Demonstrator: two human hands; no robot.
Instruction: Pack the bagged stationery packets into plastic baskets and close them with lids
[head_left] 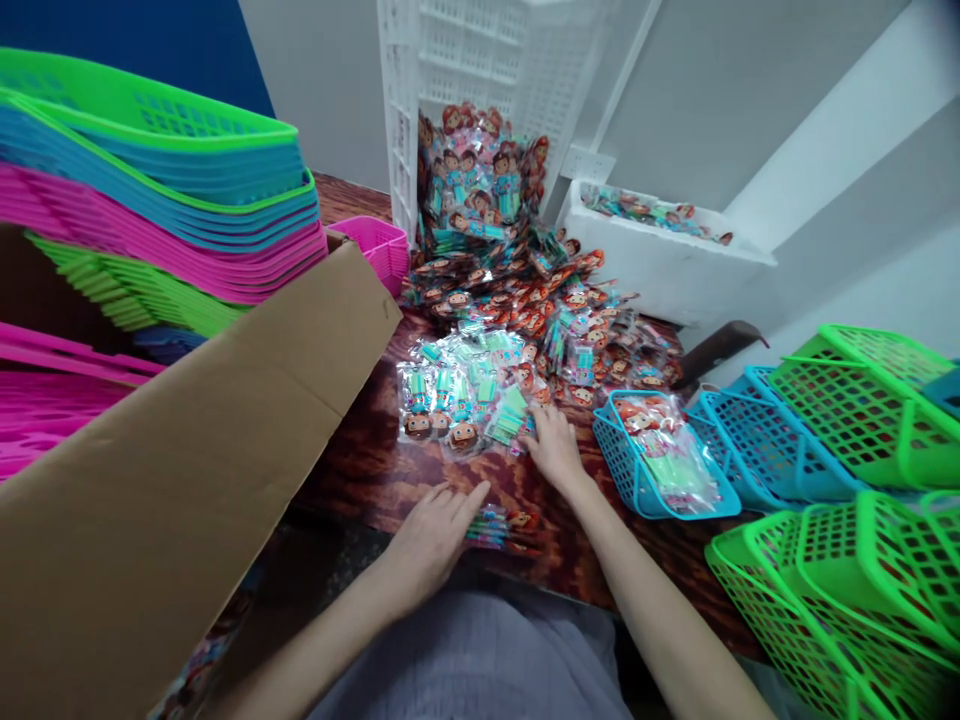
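1. Packets of clear film, with green pieces and cartoon figures, lie loosely spread mid-table, directly ahead of me.
2. My right hand reaches to their near right edge, fingers partly curled at the packets; I cannot tell from this angle whether I am pinching one.
3. My left hand is palm down and loosely extended, unclenched, with its index finger pointing past a small stack of similar packets just beside it.
4. That stack sits close to the front edge of the wooden table, near my body.
5. Between stack and spread runs a strip of bare wood, room enough for my hands to slide across.
6. On my left, the slanting edge of a cardboard box bounds that room.
7. On my right, a blue basket holding packets closes it off, with green baskets beyond.
8. Behind the spread, a heap rises against a white crate.
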